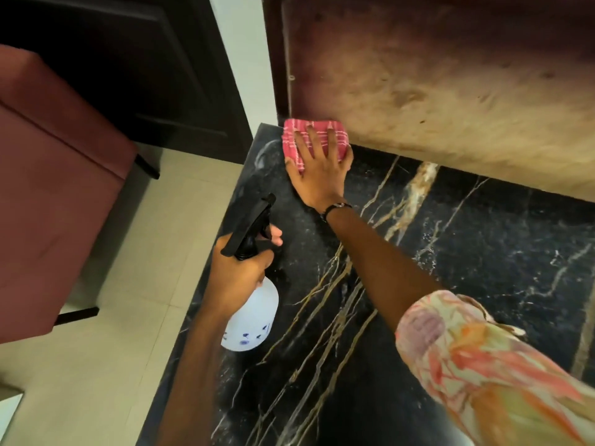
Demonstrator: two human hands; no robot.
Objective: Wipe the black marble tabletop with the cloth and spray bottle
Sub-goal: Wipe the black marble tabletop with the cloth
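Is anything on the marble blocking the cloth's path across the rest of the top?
Nothing visible does. The right hand presses the pink cloth flat in the far left corner of the black marble tabletop, against the wall. The left hand holds the spray bottle at the left edge, off the open marble to the right.

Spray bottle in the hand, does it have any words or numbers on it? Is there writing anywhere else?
White plastic spray bottle with a black trigger head, held in the left hand: blue marks near its base, too blurred to read.
Pink checked cloth under the right hand: no writing.
Black marble tabletop: only veins, no writing.
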